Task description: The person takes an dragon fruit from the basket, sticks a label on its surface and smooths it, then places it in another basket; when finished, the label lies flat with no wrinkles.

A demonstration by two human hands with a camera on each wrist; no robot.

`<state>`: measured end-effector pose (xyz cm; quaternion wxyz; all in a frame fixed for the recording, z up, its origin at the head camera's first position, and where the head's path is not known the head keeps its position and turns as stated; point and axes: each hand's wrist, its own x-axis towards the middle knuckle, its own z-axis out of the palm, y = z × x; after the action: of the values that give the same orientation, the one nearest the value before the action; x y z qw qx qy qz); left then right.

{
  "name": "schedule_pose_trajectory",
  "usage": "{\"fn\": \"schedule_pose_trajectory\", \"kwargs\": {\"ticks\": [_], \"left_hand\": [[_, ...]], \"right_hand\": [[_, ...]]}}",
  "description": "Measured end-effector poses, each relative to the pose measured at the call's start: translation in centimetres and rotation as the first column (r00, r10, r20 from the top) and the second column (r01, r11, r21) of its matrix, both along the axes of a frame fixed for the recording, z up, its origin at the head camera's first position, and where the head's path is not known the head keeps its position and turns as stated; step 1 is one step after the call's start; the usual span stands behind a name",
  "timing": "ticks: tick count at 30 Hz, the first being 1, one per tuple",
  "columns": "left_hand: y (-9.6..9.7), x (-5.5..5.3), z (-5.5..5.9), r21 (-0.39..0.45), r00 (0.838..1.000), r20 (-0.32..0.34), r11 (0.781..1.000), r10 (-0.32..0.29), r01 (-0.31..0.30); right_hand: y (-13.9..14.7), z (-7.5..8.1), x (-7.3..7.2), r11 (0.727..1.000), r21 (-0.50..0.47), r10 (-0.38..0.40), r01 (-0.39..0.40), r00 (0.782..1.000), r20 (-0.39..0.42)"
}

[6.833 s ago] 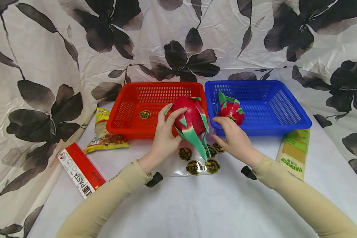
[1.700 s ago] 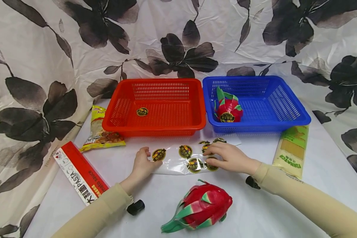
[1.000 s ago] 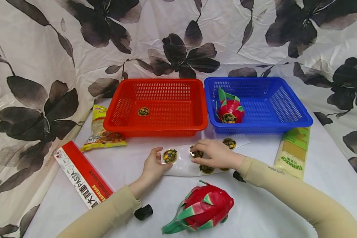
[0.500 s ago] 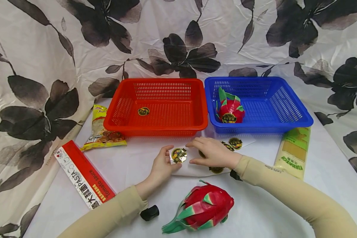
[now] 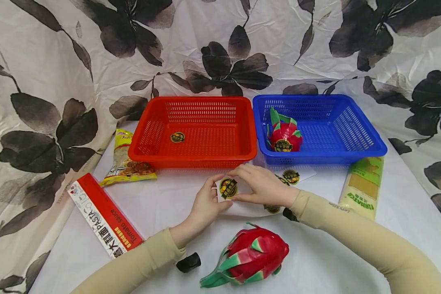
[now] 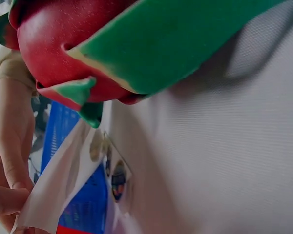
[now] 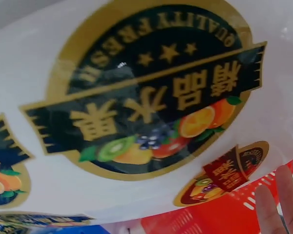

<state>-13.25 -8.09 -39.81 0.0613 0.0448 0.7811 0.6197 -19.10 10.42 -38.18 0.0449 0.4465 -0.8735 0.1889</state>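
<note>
On my remote feed, the left hand (image 5: 206, 200) pinches the sticker sheet (image 5: 248, 209) at its left end. There, the round fruit sticker (image 5: 228, 188) lies between both hands. I cannot tell whether the right hand (image 5: 262, 185), just beside it, grips.

place: draped tabletop booth, room type unclear | signs: floral cloth (image 5: 220, 67), white table (image 5: 316, 265), red basket (image 5: 191, 158), blue basket (image 5: 323, 154)

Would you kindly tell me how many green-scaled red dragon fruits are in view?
2: one green-scaled red dragon fruit sits in the blue plastic basket; the other fruit lies on the white tablecloth, near the head view's bottom edge. None appears hidden.
</note>
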Motion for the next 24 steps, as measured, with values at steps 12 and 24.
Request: {"fn": "schedule_pose_trajectory", "kwargs": {"ticks": [12,24], "left_hand": [[0.6,0.3,1.1,-0.033,0.995,-0.094,0.999,-0.016,0.013],[0.9,0.5,1.9,-0.044,0.990,-0.137,0.999,-0.018,0.013]], "right_hand": [[0.2,1.1,0.3,0.999,-0.033,-0.003,0.003,1.000,-0.011],[0.5,2.0,0.8,0.998,-0.070,0.005,-0.008,0.999,-0.042]]}}
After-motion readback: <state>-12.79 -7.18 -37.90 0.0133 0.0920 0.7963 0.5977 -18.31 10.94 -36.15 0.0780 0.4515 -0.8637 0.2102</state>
